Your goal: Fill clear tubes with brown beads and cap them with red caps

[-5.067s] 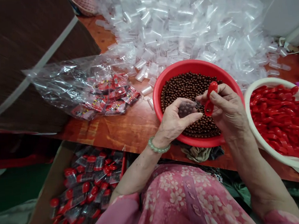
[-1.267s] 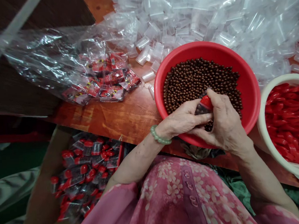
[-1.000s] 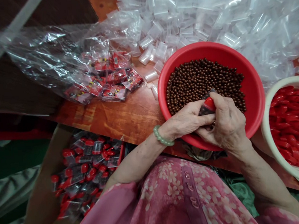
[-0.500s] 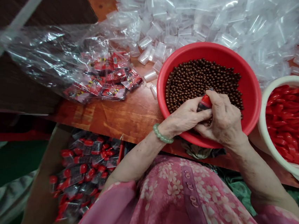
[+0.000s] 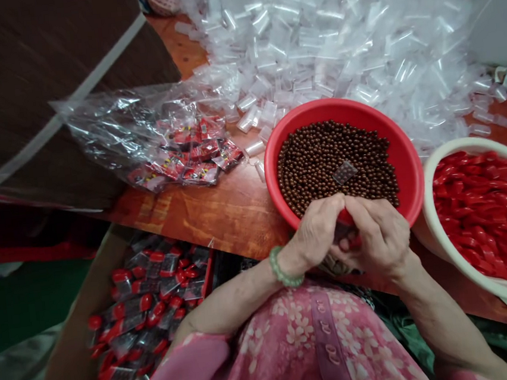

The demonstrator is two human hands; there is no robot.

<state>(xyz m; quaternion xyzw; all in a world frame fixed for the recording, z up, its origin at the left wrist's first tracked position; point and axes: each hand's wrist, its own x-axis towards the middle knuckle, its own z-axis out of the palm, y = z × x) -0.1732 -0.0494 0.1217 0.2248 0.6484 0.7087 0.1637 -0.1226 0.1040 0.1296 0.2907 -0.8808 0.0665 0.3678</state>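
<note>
Both my hands meet at the near rim of a red bowl [image 5: 414, 192] full of small brown beads [image 5: 322, 153]. Between them is a small red-capped clear container [image 5: 344, 217], mostly covered by the fingers. My left hand [image 5: 315, 232], with a green bead bracelet [image 5: 283, 268] at its wrist, is closed around the container from the left. From the right, my right hand [image 5: 381, 234] grips it, thumb and forefinger at the red cap. What the container holds is hidden. A small clear plastic piece [image 5: 344, 172] lies on the beads just beyond my fingers.
Clear plastic tubes [image 5: 311, 47] are heaped behind the bowl. A white tub [image 5: 436, 196] of red plastic pieces stands right. Left lie a clear bag [image 5: 112, 123] and red printed packets [image 5: 196, 153]. Below the table edge, a cardboard box [image 5: 66, 339] holds red-capped containers [image 5: 155, 283].
My hands have come back from over the beads to the bowl's near rim, bringing the red-capped container. The clear piece on the beads now shows plainly. The view has shifted.
</note>
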